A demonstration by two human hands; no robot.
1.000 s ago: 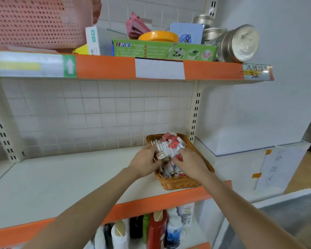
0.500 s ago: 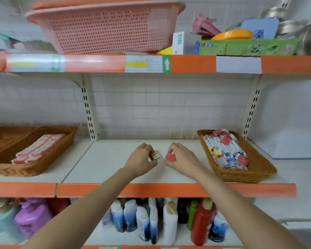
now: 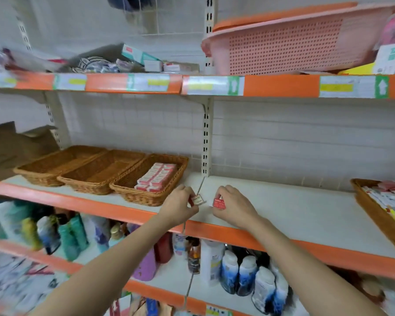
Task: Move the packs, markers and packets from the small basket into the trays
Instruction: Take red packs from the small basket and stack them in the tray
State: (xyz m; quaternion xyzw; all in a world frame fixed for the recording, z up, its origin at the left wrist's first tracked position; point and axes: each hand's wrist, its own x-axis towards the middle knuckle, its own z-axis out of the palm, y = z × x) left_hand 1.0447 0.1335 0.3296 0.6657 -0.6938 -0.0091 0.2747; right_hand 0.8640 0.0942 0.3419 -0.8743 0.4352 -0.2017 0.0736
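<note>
Carry step: my left hand (image 3: 180,205) and right hand (image 3: 234,205) each pinch one pack, mid-frame.
Next, I judge: set both into the tray (image 3: 132,192) left of centre.

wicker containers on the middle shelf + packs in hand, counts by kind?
Wicker trays: 3, side by side at left; only the rightmost holds packs
Small basket: 1, at right edge, still full
Packs in hand: 2, one in the left hand, one in the right hand
Total: 6
</note>
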